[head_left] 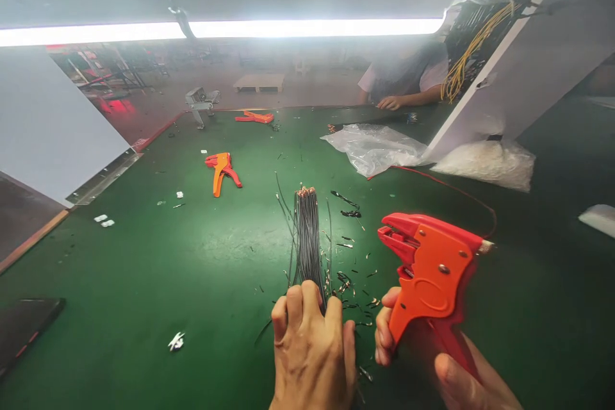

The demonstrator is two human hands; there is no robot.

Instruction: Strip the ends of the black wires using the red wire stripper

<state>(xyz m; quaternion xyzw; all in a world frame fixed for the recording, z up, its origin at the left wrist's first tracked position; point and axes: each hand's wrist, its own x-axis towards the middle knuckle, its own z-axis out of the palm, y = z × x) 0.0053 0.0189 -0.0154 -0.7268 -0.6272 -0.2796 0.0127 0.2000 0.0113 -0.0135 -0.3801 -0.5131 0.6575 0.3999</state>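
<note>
A bundle of thin black wires [308, 237] lies on the green table, with bare copper ends at its far tip. My left hand [312, 352] rests over the near part of the bundle, fingers curled down on it; the fingertips are hidden. My right hand [473, 384] grips an orange and red wire stripper [435, 269] by its handles, its jaws raised and pointing left, apart from the wires. A few loose black wires [289, 224] lie beside the bundle. Cut bits of black insulation [344, 282] are scattered to its right.
Another wire stripper [221, 172] lies ahead on the left, and a third orange tool [254, 117] farther back. Clear plastic bags [372, 147] sit at the back right. A dark flat object [29, 330] lies at left. Across the table is a person [408, 77].
</note>
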